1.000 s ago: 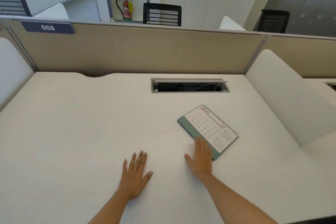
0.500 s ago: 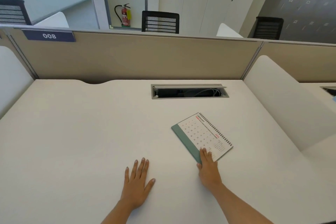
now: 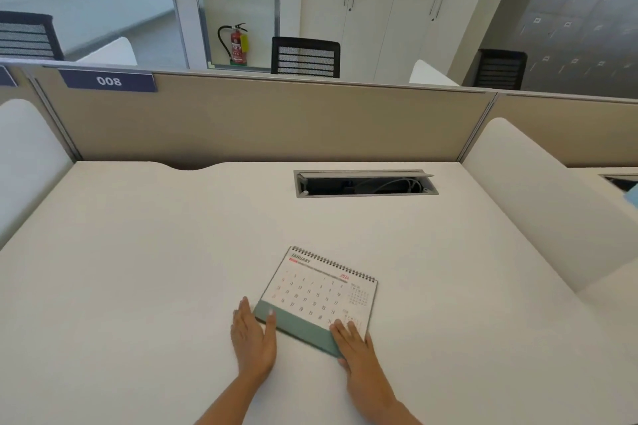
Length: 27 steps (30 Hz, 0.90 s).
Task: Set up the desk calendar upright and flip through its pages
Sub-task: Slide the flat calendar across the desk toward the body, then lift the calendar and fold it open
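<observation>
A spiral-bound desk calendar (image 3: 319, 293) lies flat on the white desk (image 3: 138, 269), showing the January page, with a green base strip along its near edge. My right hand (image 3: 355, 345) rests with its fingers on the calendar's near right corner and its thumb under the edge. My left hand (image 3: 253, 338) lies flat on the desk at the near left corner, thumb touching the green strip, fingers apart.
An open cable tray (image 3: 364, 183) is sunk into the desk behind the calendar. A beige partition (image 3: 276, 121) closes the back, and white curved dividers (image 3: 538, 197) stand at both sides.
My right hand has dragged the calendar nearer and to the left, turning it squarer to me. My left hand has slid right until it meets the calendar's near left corner.
</observation>
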### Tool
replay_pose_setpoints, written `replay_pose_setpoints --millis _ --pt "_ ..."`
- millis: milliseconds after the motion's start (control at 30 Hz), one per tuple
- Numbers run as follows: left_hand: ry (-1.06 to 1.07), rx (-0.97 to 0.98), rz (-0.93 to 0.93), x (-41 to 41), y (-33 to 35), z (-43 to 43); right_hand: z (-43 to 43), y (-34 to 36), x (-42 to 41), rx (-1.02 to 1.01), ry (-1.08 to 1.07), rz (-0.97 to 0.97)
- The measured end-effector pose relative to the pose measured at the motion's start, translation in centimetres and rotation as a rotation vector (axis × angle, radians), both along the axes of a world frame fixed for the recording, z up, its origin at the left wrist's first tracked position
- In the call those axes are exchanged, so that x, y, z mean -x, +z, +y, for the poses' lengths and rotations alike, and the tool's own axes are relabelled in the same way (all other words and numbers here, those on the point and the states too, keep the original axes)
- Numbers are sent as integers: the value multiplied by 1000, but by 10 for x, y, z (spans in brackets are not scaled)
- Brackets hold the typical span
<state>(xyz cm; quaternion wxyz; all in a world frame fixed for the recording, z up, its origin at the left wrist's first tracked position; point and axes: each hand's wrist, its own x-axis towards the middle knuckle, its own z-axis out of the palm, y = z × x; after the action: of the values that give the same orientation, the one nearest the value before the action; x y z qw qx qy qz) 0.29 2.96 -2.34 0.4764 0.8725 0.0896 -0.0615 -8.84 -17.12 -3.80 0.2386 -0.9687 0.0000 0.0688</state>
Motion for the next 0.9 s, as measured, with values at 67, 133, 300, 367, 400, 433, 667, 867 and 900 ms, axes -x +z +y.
replay_pose_setpoints --millis 67,133,300,367,400,433,667,867,900 --pt "-46 -28 18 -8 1 10 -1 6 -4 13 34 -6" --pt "-88 -54 37 -12 2 16 -5 9 -7 28 39 2" --pt "-66 68 133 -14 17 9 -4 7 -4 -264 -355 -131" --pt "-10 171 151 -13 23 5 1 10 -6 -362 -511 -103" --pt "35 246 161 -13 27 3 2 11 -8 -356 -535 -90" --pt "88 338 158 -12 30 2 3 10 -11 -338 -539 -74" --pt "321 473 40 -14 61 -2 -1 25 -37 -632 -541 33" --pt "227 334 -52 -28 95 -9 -6 59 -67 -971 -576 143" --pt "234 319 -78 -30 101 -13 -5 61 -72 -924 -574 165"
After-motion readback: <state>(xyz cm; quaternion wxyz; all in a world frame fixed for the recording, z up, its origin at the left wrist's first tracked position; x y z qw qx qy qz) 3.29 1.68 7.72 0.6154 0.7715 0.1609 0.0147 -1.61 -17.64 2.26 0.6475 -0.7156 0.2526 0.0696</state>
